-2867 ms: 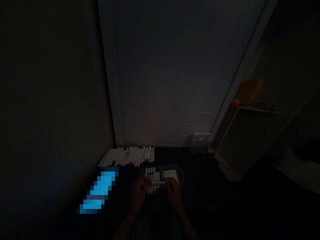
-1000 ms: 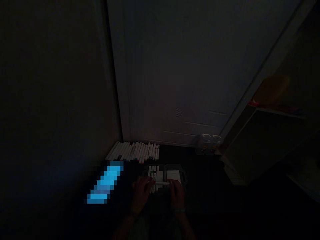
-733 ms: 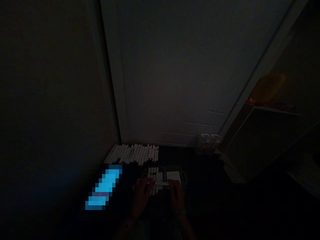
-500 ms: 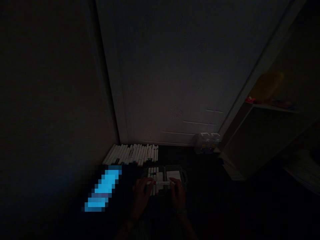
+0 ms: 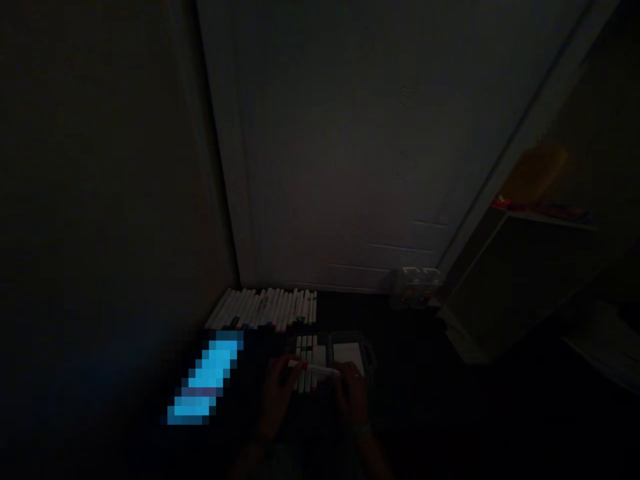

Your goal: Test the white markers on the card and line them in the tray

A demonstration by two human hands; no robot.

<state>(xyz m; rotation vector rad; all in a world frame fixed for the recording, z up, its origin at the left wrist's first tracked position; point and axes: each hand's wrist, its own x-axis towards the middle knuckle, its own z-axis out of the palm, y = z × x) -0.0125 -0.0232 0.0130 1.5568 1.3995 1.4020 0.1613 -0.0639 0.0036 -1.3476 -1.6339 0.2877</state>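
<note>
A white marker (image 5: 320,369) with a red band near its left end spans the gap between my hands, slightly tilted. My left hand (image 5: 280,381) pinches its left end, and my right hand (image 5: 353,388) has its fingers closed on the right end. Beneath them lies an open clear plastic case (image 5: 369,357). Several white markers (image 5: 307,380) fill the left half of the case, side by side. A white rectangular piece (image 5: 347,353) lies in its right half. The dim light hides the finger details.
A row of white markers (image 5: 265,308) lies along the back left by the pale panel (image 5: 320,167). Two clear containers with handles (image 5: 417,288) stand at the back right. A bright blurred blue screen (image 5: 207,377) is at left. A shelf (image 5: 545,217) holds an orange object (image 5: 537,173).
The marker has tilted, its left end now higher and its right end lower. My right hand has shifted slightly left and down. The row of markers and the case stay put.
</note>
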